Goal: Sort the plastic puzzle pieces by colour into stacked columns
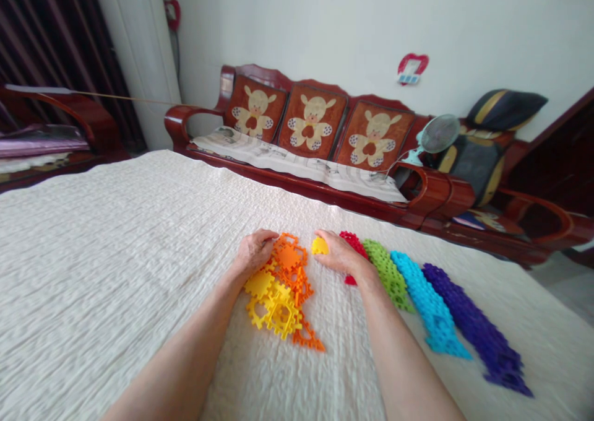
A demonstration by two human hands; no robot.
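Hand, left (256,249): fingers curled at the pile's far edge; gripping or only resting, I cannot tell. A drag here could scatter pieces.
Yellow toothed plastic pieces (258,283): loosely heaped against the orange on white quilted cloth (153,247); teeth could snag, bringing neighbours along.
Orange toothed plastic pieces (288,257): touching the yellow, so close shades could be confused.
Single yellow plastic piece (320,246): apart from the pile, in the right hand; a loose pinch could drop it.
Hand, right (338,252): fingers narrow, holding that piece. Swinging outward, its wrist could knock the nearest row.
Red toothed plastic row (353,244): partly hidden by that arm, likeliest to be disturbed.
Lime-green row (387,275), sky-blue row (427,300), dark purple row (476,325): slanting side by side; a tug on the cloth could skew them.
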